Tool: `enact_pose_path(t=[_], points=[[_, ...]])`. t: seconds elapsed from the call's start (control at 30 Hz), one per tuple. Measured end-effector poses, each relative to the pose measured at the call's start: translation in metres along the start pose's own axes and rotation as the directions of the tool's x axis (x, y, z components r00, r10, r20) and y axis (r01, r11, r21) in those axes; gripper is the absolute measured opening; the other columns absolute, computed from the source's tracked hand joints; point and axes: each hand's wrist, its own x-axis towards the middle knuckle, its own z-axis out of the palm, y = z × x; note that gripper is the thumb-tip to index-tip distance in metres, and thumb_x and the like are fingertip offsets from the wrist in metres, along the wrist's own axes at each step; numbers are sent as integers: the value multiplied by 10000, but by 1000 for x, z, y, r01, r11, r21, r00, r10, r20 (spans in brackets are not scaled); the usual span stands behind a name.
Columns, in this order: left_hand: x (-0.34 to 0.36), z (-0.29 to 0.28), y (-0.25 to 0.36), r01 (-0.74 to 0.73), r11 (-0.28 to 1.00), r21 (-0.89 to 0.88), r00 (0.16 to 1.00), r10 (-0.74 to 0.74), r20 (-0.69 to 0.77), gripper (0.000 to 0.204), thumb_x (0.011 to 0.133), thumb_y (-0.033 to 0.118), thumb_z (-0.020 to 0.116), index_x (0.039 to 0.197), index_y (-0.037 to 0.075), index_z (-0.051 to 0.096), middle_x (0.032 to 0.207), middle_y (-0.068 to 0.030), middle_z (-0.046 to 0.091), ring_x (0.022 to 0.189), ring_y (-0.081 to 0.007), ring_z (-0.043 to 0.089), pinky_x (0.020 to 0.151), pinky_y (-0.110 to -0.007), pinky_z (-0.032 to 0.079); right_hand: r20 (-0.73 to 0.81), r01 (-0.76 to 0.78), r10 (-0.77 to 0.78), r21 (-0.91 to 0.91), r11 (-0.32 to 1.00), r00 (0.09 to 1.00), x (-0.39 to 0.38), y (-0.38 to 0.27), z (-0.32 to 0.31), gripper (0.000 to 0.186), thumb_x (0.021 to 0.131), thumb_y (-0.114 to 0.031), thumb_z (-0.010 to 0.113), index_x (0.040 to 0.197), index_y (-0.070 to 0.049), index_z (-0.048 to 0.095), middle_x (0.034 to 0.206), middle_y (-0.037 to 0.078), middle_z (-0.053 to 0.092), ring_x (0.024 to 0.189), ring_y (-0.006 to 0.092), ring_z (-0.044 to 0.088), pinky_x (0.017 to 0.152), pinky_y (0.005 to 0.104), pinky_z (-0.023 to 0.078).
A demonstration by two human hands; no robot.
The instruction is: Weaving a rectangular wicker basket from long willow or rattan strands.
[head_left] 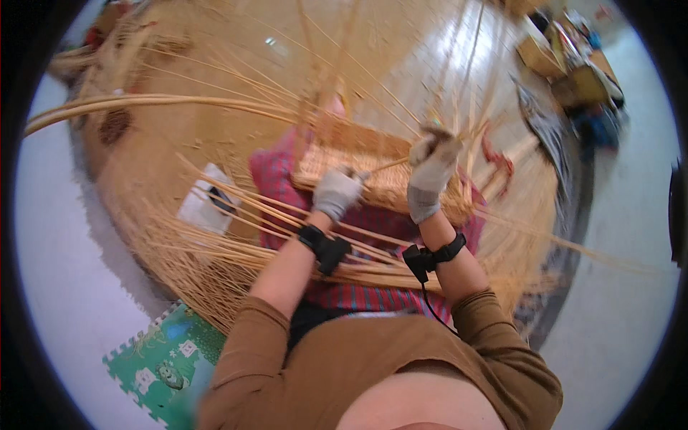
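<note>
A rectangular wicker basket [362,141], partly woven, lies across my lap on a red and blue plaid cloth [276,172]. Long uncut strands fan out from its sides. My left hand [338,192], in a whitish work glove, is closed on the basket's near edge, its fingertips partly hidden. A pale wicker strand [389,165] runs from beside those fingers, over the basket's opening, to my right hand [433,172]. That hand, gloved too and blurred by motion, is raised above the basket's right end and closed around the strand.
Bundles of loose strands [193,279] spread over the floor at the left and across my lap. A dark object on white paper [208,199] lies left of the cloth. A green foam mat [168,362] is at lower left. Boxes and bags [584,86] stand at far right.
</note>
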Motion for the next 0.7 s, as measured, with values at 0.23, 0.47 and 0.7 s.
enact_pose_path(t=[0.23,0.47,0.7], points=[[-8,14,16,104,920,-378,988,-51,147,366,866,317,816,843,26,594,687,-69,644,579,-144,667,482,-295,546,-192,-305,437,478,824,879,-17,-59,-66,599,1037,-618,358,896,-57,510,586,20,386,508,198,448,667,442,509],[-26,22,26,165,961,-221,985,-151,80,577,779,467,855,962,-18,600,791,-122,692,544,-158,663,482,-293,569,11,-309,337,425,851,942,-69,-93,-81,542,1053,-559,387,879,-62,520,639,55,525,594,201,552,687,400,529],[-30,42,71,-716,666,-209,695,708,-126,282,1013,156,612,1280,86,552,1083,-94,644,640,-184,668,501,-308,564,-136,-411,468,311,857,873,-9,-89,-151,164,993,-59,616,1085,-131,502,978,108,712,891,226,719,802,367,600]])
